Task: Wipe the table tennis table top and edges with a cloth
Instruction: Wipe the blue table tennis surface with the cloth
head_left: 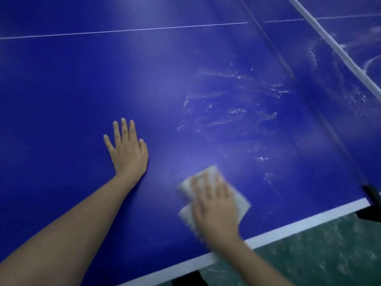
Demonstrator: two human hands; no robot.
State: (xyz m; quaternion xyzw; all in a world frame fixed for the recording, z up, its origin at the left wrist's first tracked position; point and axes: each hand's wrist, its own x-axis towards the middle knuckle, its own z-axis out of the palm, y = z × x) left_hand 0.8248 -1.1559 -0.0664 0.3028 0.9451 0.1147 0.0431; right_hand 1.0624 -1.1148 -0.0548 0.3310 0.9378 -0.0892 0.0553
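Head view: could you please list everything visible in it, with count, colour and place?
table: one, blue with white lines, fills most of the view
streaks: several, pale, wet-looking, right of centre
net: one, white top band, upper right
clamp: one, black, right edge
floor: green, lower right
cloth: one, white, near edge, lower centre
left hand: one, flat on table, centre left
right hand: one, pressing cloth, blurred

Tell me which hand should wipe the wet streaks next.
Right: the right hand presses the cloth, close to the wet streaks; the left hand lies flat on the table, holding nothing.
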